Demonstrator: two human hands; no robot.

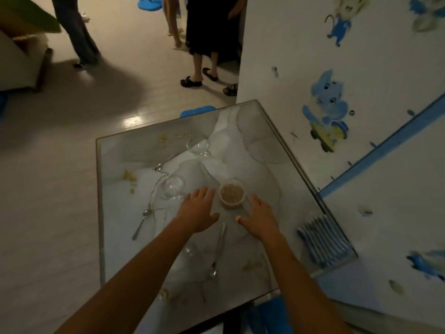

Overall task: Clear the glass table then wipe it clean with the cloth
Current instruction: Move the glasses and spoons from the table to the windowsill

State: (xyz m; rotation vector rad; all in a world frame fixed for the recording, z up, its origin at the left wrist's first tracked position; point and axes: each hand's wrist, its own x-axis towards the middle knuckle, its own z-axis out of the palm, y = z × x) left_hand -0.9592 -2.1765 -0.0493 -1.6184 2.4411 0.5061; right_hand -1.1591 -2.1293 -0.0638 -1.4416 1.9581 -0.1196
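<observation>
Main risk: the small tub of brownish food point(232, 194) sits open-topped between both hands, so a fast or lopsided grab could tip it and spill more mess onto the glass desk point(113, 150). The clear glass bowl point(173, 188) just left of the left hand point(196, 210) is hard to see against the pale fabric under the glass; a sweeping arm could knock it, and likewise the second glass bowl point(198, 145) farther back. Loose cutlery could slide off the slick top: one spoon point(142, 224) near the left edge, another spoon point(218, 251) lying between the forearms. Food crumbs point(128, 179) may scatter to the floor if things get dragged instead of lifted. Grip state: both hands released, fingers spread and reaching, holding nothing; right hand point(261, 215) just beside the tub, contact unclear. The desk is square and transparent, smeared and crumbed in several spots, standing by the wall. The striped blue-and-white cloth point(323, 239) lies folded at the desk's right edge, untouched, well apart from the tub. Clearing not yet done.
</observation>
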